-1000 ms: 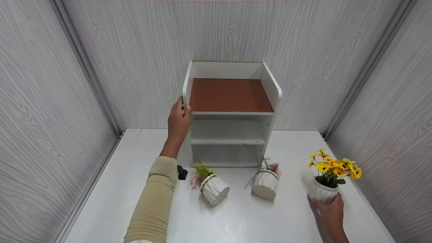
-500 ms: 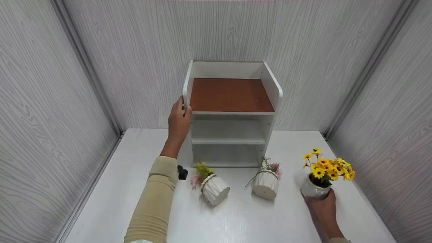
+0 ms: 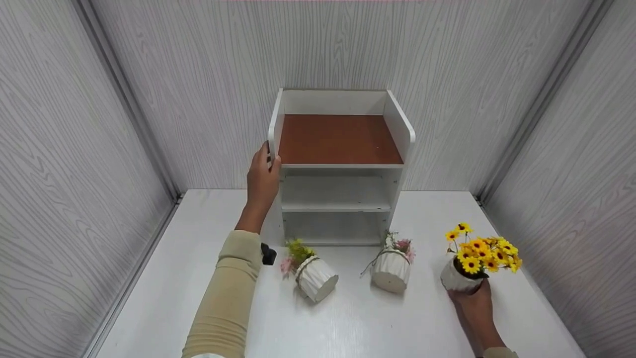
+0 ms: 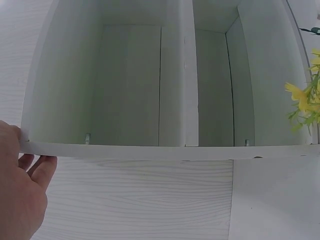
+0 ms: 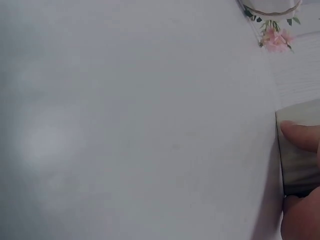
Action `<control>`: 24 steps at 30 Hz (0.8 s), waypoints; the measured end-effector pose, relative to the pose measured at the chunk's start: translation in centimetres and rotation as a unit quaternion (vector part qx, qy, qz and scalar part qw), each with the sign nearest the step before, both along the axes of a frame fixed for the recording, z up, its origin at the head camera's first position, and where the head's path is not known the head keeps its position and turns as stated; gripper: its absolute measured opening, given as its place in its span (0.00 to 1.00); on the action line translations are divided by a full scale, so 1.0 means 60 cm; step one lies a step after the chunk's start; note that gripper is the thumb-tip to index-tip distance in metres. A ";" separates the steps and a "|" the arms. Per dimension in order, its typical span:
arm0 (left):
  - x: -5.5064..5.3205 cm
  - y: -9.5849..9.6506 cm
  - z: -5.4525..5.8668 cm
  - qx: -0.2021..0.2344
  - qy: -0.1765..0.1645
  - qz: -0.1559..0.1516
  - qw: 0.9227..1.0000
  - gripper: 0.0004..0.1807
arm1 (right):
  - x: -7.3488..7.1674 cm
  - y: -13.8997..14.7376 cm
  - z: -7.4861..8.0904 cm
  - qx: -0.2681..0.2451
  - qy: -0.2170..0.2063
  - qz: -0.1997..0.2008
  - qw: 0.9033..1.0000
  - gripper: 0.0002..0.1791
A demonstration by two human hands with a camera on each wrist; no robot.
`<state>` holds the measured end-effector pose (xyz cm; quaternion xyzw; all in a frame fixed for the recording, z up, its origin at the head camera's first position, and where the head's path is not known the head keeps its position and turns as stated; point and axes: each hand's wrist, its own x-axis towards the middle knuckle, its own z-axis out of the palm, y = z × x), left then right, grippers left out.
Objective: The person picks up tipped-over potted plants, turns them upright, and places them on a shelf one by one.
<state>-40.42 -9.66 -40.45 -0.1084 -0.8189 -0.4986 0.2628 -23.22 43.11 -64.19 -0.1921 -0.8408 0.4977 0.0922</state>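
Observation:
My left hand (image 3: 263,181) grips the left side panel of a white shelf unit (image 3: 335,206) with a brown top. In the left wrist view, the thumb and fingers of the left hand (image 4: 22,182) are on either side of the panel's edge. At the right, my right hand (image 3: 477,306) holds a white pot (image 3: 457,277) of yellow flowers (image 3: 484,254) low over the white table, the flowers leaning right. The right wrist view shows the fingers against the pot's side (image 5: 300,167). I cannot tell whether its base touches the table.
Two white flower pots lie tipped in front of the unit: a left one (image 3: 318,278) with pink and yellow-green flowers, and a right one (image 3: 391,272) with pink flowers. Grey wood-grain walls (image 3: 338,44) enclose the white table (image 3: 357,323) on three sides.
My right hand has shifted left with the pot of yellow flowers, mostly in the first half second. My left hand, the shelf unit and the two tipped pots stay where they were.

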 end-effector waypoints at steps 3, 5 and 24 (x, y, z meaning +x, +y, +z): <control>0.000 -0.001 0.000 -0.001 -0.001 0.002 1.000 0.30 | 0.001 0.001 -0.001 0.002 -0.003 0.009 1.000 0.64; 0.000 -0.001 0.000 -0.003 -0.004 0.003 1.000 0.30 | 0.001 0.003 0.001 0.001 -0.010 0.014 1.000 0.64; 0.000 0.000 0.000 -0.008 -0.010 0.004 1.000 0.30 | 0.011 -0.016 0.045 -0.040 0.061 -0.024 0.997 0.60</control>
